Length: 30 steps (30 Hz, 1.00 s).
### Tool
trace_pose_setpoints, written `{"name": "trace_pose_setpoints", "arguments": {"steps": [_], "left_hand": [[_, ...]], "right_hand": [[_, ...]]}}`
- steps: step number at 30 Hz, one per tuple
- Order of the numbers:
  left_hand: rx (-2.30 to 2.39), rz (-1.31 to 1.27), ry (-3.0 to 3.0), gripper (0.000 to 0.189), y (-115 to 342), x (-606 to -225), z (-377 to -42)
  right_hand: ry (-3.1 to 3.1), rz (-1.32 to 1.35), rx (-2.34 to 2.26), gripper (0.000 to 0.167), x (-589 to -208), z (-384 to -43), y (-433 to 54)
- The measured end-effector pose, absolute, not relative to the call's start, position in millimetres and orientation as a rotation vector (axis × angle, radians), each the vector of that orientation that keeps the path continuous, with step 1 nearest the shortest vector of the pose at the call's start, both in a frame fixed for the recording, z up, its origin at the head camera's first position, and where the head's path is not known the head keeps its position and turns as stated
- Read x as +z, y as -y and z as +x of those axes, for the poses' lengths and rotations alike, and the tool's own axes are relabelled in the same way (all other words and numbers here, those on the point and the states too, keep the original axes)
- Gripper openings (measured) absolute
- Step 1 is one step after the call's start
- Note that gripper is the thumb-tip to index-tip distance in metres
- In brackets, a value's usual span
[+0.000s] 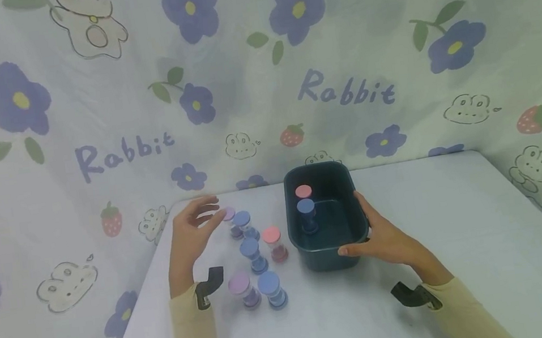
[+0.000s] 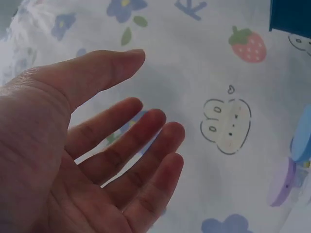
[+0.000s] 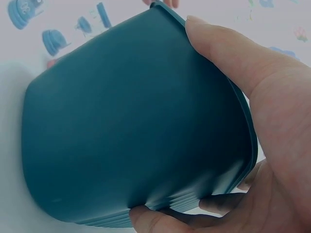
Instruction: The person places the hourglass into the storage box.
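Observation:
My left hand (image 1: 196, 227) hovers at the left of the table with its fingers spread and relaxed, nothing in them. In the left wrist view the open palm (image 2: 92, 179) shows bare. Closest to it stands a purple hourglass (image 1: 235, 231), partly behind the thumb tip, beside a blue hourglass (image 1: 243, 219). My right hand (image 1: 385, 237) grips the right side of a dark teal bin (image 1: 331, 259), thumb at the front rim and fingers along the ribbed side wall (image 3: 170, 201). Inside the bin stand a pink hourglass (image 1: 303, 191) and a blue hourglass (image 1: 306, 207).
Between the left forearm and the bin stand another blue hourglass (image 1: 253, 254), a pink hourglass (image 1: 274, 243), a front purple hourglass (image 1: 244, 289) and a front blue hourglass (image 1: 272, 290). A patterned curtain (image 1: 247, 69) rises behind the white table (image 1: 352, 318).

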State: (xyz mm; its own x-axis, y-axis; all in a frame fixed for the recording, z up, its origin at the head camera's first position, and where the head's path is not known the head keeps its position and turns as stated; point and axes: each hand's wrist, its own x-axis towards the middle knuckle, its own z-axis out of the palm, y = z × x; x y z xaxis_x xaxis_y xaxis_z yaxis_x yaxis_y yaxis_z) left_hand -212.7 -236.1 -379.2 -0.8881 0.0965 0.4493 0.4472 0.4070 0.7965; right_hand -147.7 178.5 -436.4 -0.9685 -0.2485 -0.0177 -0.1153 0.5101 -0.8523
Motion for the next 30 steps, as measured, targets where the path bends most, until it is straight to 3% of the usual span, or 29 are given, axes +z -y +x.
{"name": "trace_pose_setpoints", "arguments": {"steps": [14,30], "left_hand": [[-1.480,-0.276,2.414,0.041,244,-403,-230],[-1.467,-0.249,2.605,0.048,243,-426,-242]], "right_hand": [[-2.627,-0.309,-1.418,0.131,-436,-149,-179],[-2.647,-0.306,-1.387,0.131,-433,-147,-178]]}}
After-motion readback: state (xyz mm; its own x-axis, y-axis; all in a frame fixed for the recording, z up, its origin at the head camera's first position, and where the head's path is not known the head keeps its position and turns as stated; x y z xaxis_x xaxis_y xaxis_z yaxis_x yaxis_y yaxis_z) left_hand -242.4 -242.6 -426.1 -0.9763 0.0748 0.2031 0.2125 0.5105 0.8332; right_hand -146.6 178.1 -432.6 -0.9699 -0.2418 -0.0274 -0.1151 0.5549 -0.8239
